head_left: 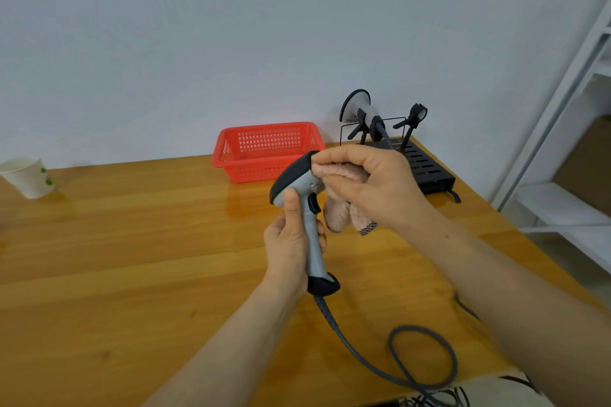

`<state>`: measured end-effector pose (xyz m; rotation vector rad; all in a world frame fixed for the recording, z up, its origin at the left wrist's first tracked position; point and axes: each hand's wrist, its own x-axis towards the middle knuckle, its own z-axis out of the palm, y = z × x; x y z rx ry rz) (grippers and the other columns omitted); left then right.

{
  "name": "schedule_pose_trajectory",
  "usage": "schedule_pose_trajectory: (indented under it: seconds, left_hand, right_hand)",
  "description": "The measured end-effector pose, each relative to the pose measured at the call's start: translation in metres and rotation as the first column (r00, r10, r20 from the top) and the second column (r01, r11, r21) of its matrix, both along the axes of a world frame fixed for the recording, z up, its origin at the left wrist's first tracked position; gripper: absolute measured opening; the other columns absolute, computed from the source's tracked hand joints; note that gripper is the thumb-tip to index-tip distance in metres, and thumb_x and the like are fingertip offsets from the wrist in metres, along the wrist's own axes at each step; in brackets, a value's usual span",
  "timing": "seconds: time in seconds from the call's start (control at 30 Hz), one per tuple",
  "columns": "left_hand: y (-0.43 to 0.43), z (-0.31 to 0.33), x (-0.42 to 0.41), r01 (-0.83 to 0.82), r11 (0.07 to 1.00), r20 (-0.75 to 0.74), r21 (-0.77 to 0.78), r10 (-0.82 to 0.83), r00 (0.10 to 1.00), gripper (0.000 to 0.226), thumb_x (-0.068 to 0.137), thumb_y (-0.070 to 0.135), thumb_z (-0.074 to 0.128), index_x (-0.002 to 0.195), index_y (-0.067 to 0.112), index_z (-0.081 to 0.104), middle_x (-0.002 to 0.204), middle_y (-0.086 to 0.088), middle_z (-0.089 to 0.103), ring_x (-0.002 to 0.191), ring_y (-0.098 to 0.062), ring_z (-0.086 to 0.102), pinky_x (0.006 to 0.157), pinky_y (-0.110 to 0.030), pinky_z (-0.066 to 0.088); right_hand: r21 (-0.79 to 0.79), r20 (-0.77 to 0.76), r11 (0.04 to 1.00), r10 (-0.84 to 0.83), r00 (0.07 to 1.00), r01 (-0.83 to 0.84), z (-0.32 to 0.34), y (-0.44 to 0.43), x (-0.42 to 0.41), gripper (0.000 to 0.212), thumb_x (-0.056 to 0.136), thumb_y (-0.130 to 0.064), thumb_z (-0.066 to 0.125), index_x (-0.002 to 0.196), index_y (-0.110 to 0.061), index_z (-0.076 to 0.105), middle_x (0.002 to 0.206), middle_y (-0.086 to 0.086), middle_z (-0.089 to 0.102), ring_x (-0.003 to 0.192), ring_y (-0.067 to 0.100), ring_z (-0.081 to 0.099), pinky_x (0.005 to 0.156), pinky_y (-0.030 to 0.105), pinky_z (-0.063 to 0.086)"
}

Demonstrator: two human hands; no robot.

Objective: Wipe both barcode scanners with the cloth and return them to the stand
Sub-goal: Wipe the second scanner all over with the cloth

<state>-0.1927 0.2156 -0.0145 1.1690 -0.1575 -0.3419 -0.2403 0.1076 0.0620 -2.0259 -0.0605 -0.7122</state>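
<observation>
Sitting by the desk's left edge is a paper cup (28, 177), with a red basket (251, 172) along the back edge. Above the desk's middle, the left grip (287, 248) is clasping the handle of a barcode scanner (309, 225), while the right grip (380, 188) is pinching the pink cloth (337, 208) against its head. Wiping well is probably calling for a steady handle and full strokes. The second scanner (358, 107) is resting in the stand (426, 168) at the back right corner.

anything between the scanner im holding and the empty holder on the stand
Nothing visible on the table does. The empty holder is at the right of the stand, beside the other scanner. Only your own right hand with the cloth sits between the held scanner and it.
</observation>
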Motion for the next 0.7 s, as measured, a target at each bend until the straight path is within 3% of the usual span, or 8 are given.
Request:
schedule_pose_trajectory:
  seconds: [0.13,0.2,0.27,0.3,0.37,0.5,0.63,0.7]
  left_hand:
    - [0.001,0.003,-0.002,0.031,1.000,0.003,-0.005,-0.031,1.000,0.064,0.067,0.069,0.048,0.073,0.006,0.056,0.055,-0.006,0.055,0.043,-0.016,0.048,0.043,-0.024,0.043]
    - [0.000,0.005,-0.002,0.042,0.999,0.003,-0.002,-0.042,0.999,0.066,0.066,0.071,0.048,0.074,0.007,0.057,0.055,-0.006,0.055,0.043,-0.016,0.048,0.044,-0.024,0.043]
    - [-0.002,0.005,0.000,0.020,1.000,0.016,0.023,-0.021,1.000,0.068,0.062,0.075,0.049,0.072,0.008,0.054,0.055,-0.005,0.052,0.045,-0.018,0.046,0.046,-0.027,0.042]
    - [-0.002,0.005,0.001,-0.005,0.999,0.023,0.048,0.004,1.000,0.071,0.059,0.079,0.050,0.071,0.009,0.050,0.055,-0.006,0.048,0.048,-0.020,0.044,0.048,-0.029,0.040]
    - [-0.002,0.003,0.003,-0.043,0.996,0.031,0.081,0.040,0.999,0.074,0.055,0.083,0.051,0.073,0.012,0.046,0.057,-0.007,0.043,0.051,-0.021,0.042,0.049,-0.030,0.039]
    - [0.002,0.003,0.000,0.025,1.000,-0.020,0.015,-0.025,0.999,0.069,0.063,0.072,0.050,0.080,0.006,0.055,0.056,-0.007,0.055,0.043,-0.016,0.048,0.043,-0.025,0.044]
    - [-0.001,0.007,0.002,0.003,1.000,-0.012,0.021,-0.002,1.000,0.071,0.058,0.076,0.049,0.076,0.007,0.054,0.054,-0.006,0.054,0.042,-0.016,0.049,0.043,-0.025,0.044]
    - [0.000,0.007,0.003,-0.023,0.999,-0.005,0.042,0.023,1.000,0.074,0.055,0.078,0.048,0.079,0.008,0.052,0.055,-0.007,0.052,0.042,-0.017,0.049,0.043,-0.025,0.044]
  right_hand:
    - [-0.437,-0.014,0.893,-0.121,0.993,0.102,0.010,-0.014,-0.001,0.025,0.078,-0.001,0.062,0.094,-0.019,0.068,0.090,-0.005,0.067,0.090,0.012,0.059,0.081,0.031,0.050]
    - [-0.382,-0.017,0.912,-0.165,0.986,0.146,0.015,-0.015,0.001,0.020,0.079,-0.005,0.063,0.092,-0.020,0.066,0.086,-0.009,0.069,0.087,0.009,0.061,0.080,0.033,0.052]
    - [-0.099,-0.021,0.991,-0.093,0.995,0.091,0.018,-0.008,0.002,0.020,0.078,-0.010,0.070,0.089,-0.023,0.061,0.084,-0.013,0.070,0.084,-0.002,0.063,0.077,0.016,0.051]
    - [-0.039,-0.003,0.997,-0.068,0.998,0.068,0.016,-0.006,0.003,0.024,0.077,-0.009,0.072,0.088,-0.025,0.058,0.084,-0.014,0.070,0.084,-0.004,0.062,0.075,0.011,0.049]
    - [-0.124,-0.007,0.992,-0.027,1.000,0.026,0.013,-0.005,0.001,0.027,0.078,-0.002,0.067,0.091,-0.023,0.057,0.088,-0.011,0.070,0.089,-0.002,0.062,0.078,0.013,0.049]
    - [-0.476,-0.030,0.876,-0.102,0.994,0.075,0.012,-0.014,0.002,0.027,0.078,0.002,0.058,0.096,-0.018,0.059,0.093,-0.003,0.064,0.092,0.009,0.059,0.081,0.030,0.048]
    - [-0.206,0.036,0.978,-0.011,0.999,0.018,0.008,-0.004,0.003,0.020,0.082,-0.001,0.062,0.095,-0.016,0.059,0.096,-0.004,0.068,0.094,0.001,0.062,0.081,0.017,0.051]
    - [-0.300,0.114,0.953,0.003,0.993,0.032,-0.001,-0.006,0.005,0.023,0.081,0.008,0.058,0.095,-0.010,0.059,0.097,0.002,0.065,0.094,0.007,0.062,0.080,0.019,0.052]
